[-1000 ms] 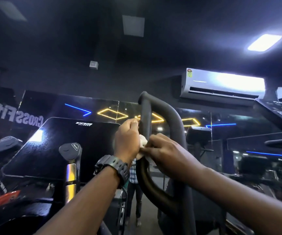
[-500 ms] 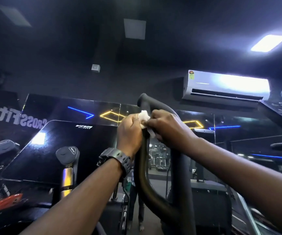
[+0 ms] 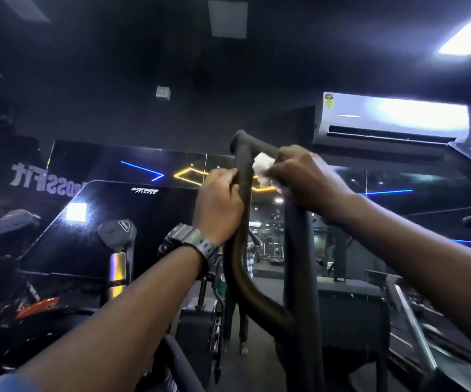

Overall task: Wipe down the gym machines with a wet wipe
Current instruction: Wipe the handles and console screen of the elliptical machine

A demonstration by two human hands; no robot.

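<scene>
- Head view: right hand (image 3: 305,179) pinches the wet wipe (image 3: 262,165) against the handlebar (image 3: 244,210), now higher, nearing its top bend.
- Left hand (image 3: 218,207), beside it, grips the bar, steadying; upper section nearly wiped.

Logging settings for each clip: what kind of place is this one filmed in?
Almost certainly an indoor gym. A mirrored "CROSSFIT" sign sits on the dark wall, a machine's curved black handlebar stands in front, gripped by the left hand, and treadmill-like equipment shows in the background.
</scene>
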